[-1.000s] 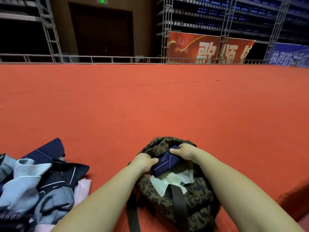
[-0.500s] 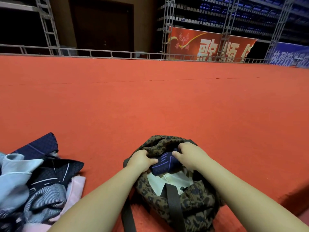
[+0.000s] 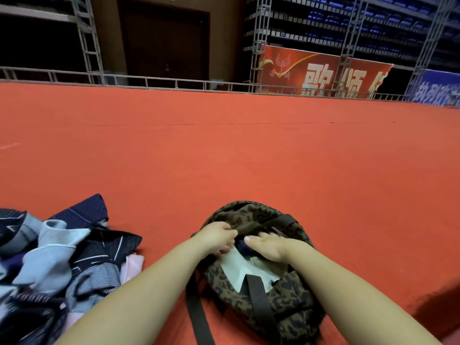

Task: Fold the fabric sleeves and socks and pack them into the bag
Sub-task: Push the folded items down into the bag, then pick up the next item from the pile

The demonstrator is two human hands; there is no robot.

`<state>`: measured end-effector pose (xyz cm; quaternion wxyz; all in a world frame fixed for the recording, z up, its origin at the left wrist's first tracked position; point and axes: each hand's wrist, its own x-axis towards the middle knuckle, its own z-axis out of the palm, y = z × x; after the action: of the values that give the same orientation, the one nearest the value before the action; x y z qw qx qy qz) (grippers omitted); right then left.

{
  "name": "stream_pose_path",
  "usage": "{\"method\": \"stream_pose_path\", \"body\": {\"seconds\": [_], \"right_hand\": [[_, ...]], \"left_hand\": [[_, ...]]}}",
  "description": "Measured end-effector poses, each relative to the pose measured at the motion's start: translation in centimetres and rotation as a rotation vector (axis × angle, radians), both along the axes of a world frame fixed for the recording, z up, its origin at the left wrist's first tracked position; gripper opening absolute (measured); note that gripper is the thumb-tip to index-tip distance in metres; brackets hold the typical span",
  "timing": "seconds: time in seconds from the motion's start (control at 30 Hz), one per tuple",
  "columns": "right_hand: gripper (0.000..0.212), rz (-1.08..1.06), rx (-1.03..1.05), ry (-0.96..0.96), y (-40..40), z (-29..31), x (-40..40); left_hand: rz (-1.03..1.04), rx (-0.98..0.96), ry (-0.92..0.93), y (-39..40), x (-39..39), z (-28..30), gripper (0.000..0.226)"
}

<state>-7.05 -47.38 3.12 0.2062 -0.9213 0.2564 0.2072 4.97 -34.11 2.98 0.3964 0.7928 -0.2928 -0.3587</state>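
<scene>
Left hand (image 3: 216, 235) pinching the bag (image 3: 293, 302) rim, right hand (image 3: 267, 246) flat, pressing one dark folded piece (image 3: 241, 245) inside; pile (image 3: 62, 265) beside me still unfolded.

Leopard-print bag (image 3: 286, 302) on red carpet floor (image 3: 249, 155), mouth open. Left hand (image 3: 216, 236) grips far rim. Right hand (image 3: 267, 246) flat, pressing dark navy folded piece (image 3: 241, 245) into opening. Pile of socks and sleeves (image 3: 59, 265) at left, apart from bag.
</scene>
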Motion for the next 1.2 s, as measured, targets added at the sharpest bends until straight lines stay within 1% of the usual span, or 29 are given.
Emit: {"method": "stream_pose_path", "body": {"seconds": [0.1,0.17,0.3,0.4,0.47,0.53,0.6,0.7,0.77,0.83,0.9,0.93,1.0,1.07,1.13,1.2], "right_hand": [[0.050,-0.003,0.055,-0.248,1.7,1.9,-1.0],[0.048,-0.039,0.083,-0.391,3.3,3.2,-1.8],[0.027,0.066,0.054,-0.482,8.1,5.3,-2.8],[0.020,0.122,0.137,-0.561,13.2,5.8,-2.4],[0.015,0.174,0.181,-0.605,16.8,4.8,-1.5],[0.014,0.216,0.237,-0.595,20.0,2.7,-0.5],[0.015,0.231,0.263,-0.527,23.0,0.0,0.3],[0.015,0.142,0.297,-0.455,26.0,-3.7,1.2],[0.019,0.009,0.337,-0.496,27.2,-5.1,1.6],[0.032,-0.129,0.381,-0.562,27.8,-5.5,2.0],[0.038,-0.184,0.434,-0.586,28.3,-5.2,2.5],[0.038,-0.171,0.435,-0.578,28.4,-5.1,2.7],[0.037,-0.135,0.417,-0.538,28.6,-4.9,2.9],[0.029,-0.112,0.420,-0.534,28.6,-4.9,2.8],[0.015,-0.062,0.388,-0.556,28.5,-5.1,2.4],[0.022,-0.033,0.388,-0.583,28.4,-5.2,1.6]], "left_hand": [[-0.042,-0.058,0.006,3.8,-0.5,1.8,0.018],[-0.042,-0.080,0.032,7.2,-0.5,2.1,0.014],[-0.014,-0.079,0.026,14.1,-0.9,1.4,0.014],[0.039,-0.118,0.011,19.9,-1.7,0.9,0.016],[0.074,-0.153,-0.005,23.6,-2.2,0.3,0.012],[0.115,-0.179,-0.005,26.5,-2.2,-0.1,0.015],[0.192,-0.165,0.009,29.0,-2.2,-0.4,0.011],[0.252,-0.155,-0.027,31.7,-1.7,-0.9,0.007],[0.262,-0.116,-0.137,33.4,-1.5,-1.3,0.008],[0.295,-0.056,-0.308,34.4,-1.2,-1.9,0.009],[0.342,0.032,-0.454,35.3,-1.3,-2.6,0.004],[0.365,0.080,-0.488,35.6,-1.4,-3.0,0.009],[0.394,0.125,-0.445,35.9,-1.7,-3.8,0.028],[0.400,0.138,-0.412,35.9,-1.9,-4.3,0.036],[0.401,0.112,-0.403,35.9,-2.1,-4.2,0.031],[0.427,0.017,-0.402,35.6,-2.3,-4.0,0.020]]}}
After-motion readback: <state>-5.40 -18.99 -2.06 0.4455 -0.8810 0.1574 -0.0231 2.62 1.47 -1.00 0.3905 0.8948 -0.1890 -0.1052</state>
